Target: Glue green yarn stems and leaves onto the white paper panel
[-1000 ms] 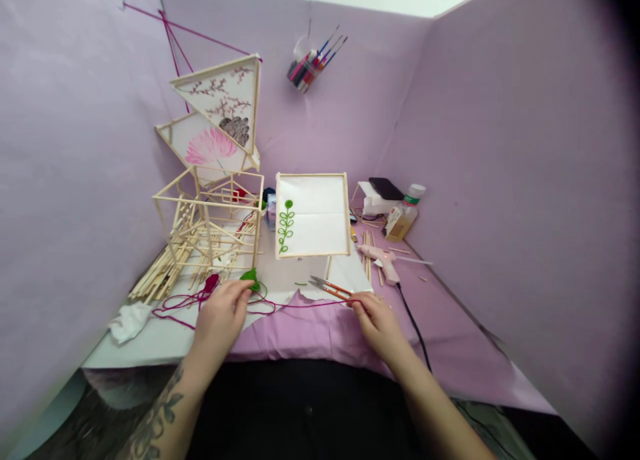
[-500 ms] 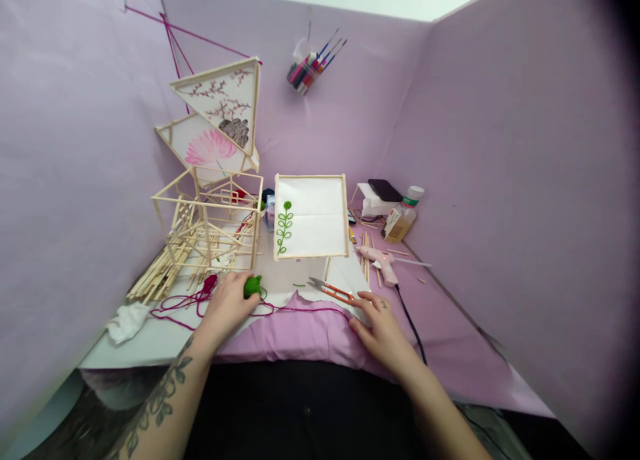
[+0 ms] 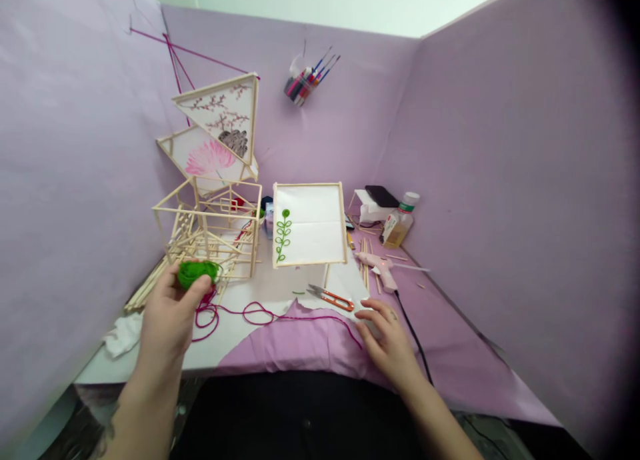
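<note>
A small ball of green yarn is gripped in my left hand, raised in front of the stick frame on the left. My right hand hovers by the table's front edge with its fingers apart and nothing in them. Just left of those fingers lie orange-handled thread snips, blades pointing left. A magenta yarn strand runs across the table between both hands. Behind the snips stands a white panel in a wooden stick frame, bearing a green yarn flower with looped leaves.
An open box frame of sticks stands left over loose sticks. At right are a pink glue gun with its cord and a bottle. Crumpled tissue lies front left. Painted panels hang at the back.
My left hand has picked up the green yarn ball and carried it left and up. My right hand has shifted slightly away from the snips' handles.
</note>
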The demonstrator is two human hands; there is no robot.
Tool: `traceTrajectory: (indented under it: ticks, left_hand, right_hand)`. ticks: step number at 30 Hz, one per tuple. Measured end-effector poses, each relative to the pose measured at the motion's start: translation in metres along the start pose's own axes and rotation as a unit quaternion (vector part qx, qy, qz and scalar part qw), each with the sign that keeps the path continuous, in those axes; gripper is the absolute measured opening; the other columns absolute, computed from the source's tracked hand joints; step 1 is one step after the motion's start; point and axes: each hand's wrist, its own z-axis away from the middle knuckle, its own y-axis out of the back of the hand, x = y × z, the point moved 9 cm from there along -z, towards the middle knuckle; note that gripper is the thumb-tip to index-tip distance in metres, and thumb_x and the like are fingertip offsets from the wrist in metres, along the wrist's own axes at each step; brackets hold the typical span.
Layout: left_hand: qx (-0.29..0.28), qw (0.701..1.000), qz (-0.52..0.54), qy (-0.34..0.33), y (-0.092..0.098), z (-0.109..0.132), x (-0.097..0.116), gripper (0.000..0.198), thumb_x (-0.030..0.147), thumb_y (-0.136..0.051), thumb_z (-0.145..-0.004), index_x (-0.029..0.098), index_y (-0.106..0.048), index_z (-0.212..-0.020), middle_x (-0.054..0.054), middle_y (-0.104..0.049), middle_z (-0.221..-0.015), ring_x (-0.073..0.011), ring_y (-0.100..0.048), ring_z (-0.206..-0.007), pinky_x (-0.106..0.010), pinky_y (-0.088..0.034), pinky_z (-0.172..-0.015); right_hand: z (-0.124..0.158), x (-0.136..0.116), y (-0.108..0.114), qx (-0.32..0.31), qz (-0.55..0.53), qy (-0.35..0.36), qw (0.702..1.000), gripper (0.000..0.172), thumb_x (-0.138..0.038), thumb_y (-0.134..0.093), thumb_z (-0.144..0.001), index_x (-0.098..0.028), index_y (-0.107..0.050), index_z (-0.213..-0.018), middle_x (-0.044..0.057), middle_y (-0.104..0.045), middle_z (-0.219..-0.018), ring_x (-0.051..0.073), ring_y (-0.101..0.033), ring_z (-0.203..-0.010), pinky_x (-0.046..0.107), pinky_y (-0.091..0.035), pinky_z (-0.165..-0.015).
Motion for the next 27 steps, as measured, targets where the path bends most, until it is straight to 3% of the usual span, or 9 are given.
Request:
traceTrajectory:
  ticks: [3,5,7,9,11,14,16,18,27]
  left_hand:
    - [-0.162,0.986,0.027,0.028,-0.040,0.023,0.007,0.049,0.036,-0.075,-0.067,0.019,-0.058,-0.109,-0.007,-0.065,-0.107,-0.0217,-0.064,-0.094,-0.034,-0.053,-0.084]
    - [-0.283,0.957,0.051,0.046,-0.072,0.053,0.014,0.046,0.034,-0.074,-0.069,0.019,-0.059,-0.109,-0.008,-0.066,-0.110,-0.0230,-0.065,-0.096,-0.034,-0.054,-0.083]
    - [-0.379,0.920,0.073,0.068,-0.100,0.083,0.019,0.044,0.032,-0.073,-0.071,0.020,-0.059,-0.110,-0.009,-0.067,-0.108,-0.0234,-0.065,-0.096,-0.033,-0.054,-0.083]
    - [-0.430,0.895,0.088,0.080,-0.118,0.103,0.022,0.045,0.032,-0.072,-0.072,0.020,-0.058,-0.113,-0.008,-0.067,-0.109,-0.0236,-0.065,-0.098,-0.033,-0.054,-0.084]
    - [-0.442,0.888,0.093,0.083,-0.127,0.111,0.021,0.047,0.032,-0.072,-0.072,0.020,-0.057,-0.115,-0.009,-0.066,-0.110,-0.0235,-0.064,-0.099,-0.033,-0.053,-0.085]
    - [-0.425,0.898,0.085,0.079,-0.129,0.108,0.014,0.047,0.032,-0.071,-0.073,0.019,-0.056,-0.116,-0.009,-0.065,-0.110,-0.0229,-0.063,-0.100,-0.033,-0.051,-0.087]
    - [-0.406,0.907,0.080,0.081,-0.125,0.103,0.007,0.047,0.032,-0.072,-0.073,0.019,-0.057,-0.116,-0.009,-0.065,-0.112,-0.0232,-0.062,-0.102,-0.032,-0.050,-0.089]
    - [-0.388,0.913,0.090,0.091,-0.121,0.099,0.000,0.048,0.033,-0.073,-0.072,0.020,-0.058,-0.116,-0.008,-0.064,-0.116,-0.0239,-0.061,-0.106,-0.032,-0.048,-0.092]
    - [-0.305,0.901,0.202,0.235,-0.115,0.095,-0.036,0.051,0.033,-0.080,-0.066,0.020,-0.059,-0.111,-0.006,-0.067,-0.105,-0.0207,-0.065,-0.095,-0.028,-0.051,-0.082]
  right_hand:
    - [-0.001,-0.013,0.000,0.002,-0.077,-0.015,0.997,0.015,-0.028,-0.051,-0.089,-0.022,-0.063,-0.093,0.010,-0.060,-0.106,0.024,-0.057,-0.100,0.040,-0.047,-0.087]
    - [-0.002,-0.026,-0.010,-0.037,-0.166,-0.046,0.984,0.020,-0.029,-0.051,-0.089,-0.023,-0.060,-0.105,0.009,-0.061,-0.105,0.019,-0.061,-0.084,0.034,-0.050,-0.073]
    - [-0.002,-0.045,-0.029,-0.109,-0.284,-0.085,0.949,0.038,-0.030,-0.055,-0.087,-0.026,-0.049,-0.124,0.009,-0.059,-0.113,0.014,-0.059,-0.069,0.028,-0.049,-0.060]
    - [0.001,-0.067,-0.049,-0.181,-0.399,-0.112,0.892,0.060,-0.032,-0.065,-0.080,-0.031,-0.037,-0.133,0.009,-0.053,-0.125,0.011,-0.059,-0.064,0.026,-0.048,-0.055]
    - [0.002,-0.080,-0.064,-0.218,-0.474,-0.137,0.842,0.067,-0.033,-0.071,-0.074,-0.032,-0.036,-0.132,0.006,-0.055,-0.120,0.011,-0.061,-0.064,0.025,-0.047,-0.054]
    - [0.005,-0.073,-0.075,-0.207,-0.498,-0.199,0.818,0.047,-0.036,-0.070,-0.075,-0.025,-0.050,-0.116,-0.002,-0.060,-0.078,0.012,-0.060,-0.059,0.024,-0.046,-0.053]
    - [0.007,-0.056,-0.074,-0.183,-0.483,-0.241,0.822,0.032,-0.040,-0.068,-0.075,-0.021,-0.057,-0.099,-0.004,-0.056,-0.064,0.012,-0.058,-0.054,0.024,-0.046,-0.053]
    - [0.008,-0.040,-0.069,-0.161,-0.462,-0.268,0.830,0.029,-0.043,-0.068,-0.074,-0.018,-0.060,-0.086,-0.003,-0.057,-0.060,0.011,-0.055,-0.051,0.025,-0.044,-0.053]
    - [-0.007,-0.004,-0.030,-0.055,-0.361,-0.245,0.898,0.030,-0.046,-0.061,-0.079,-0.018,-0.056,-0.070,-0.003,-0.049,-0.060,0.009,-0.040,-0.051,0.022,-0.032,-0.048]
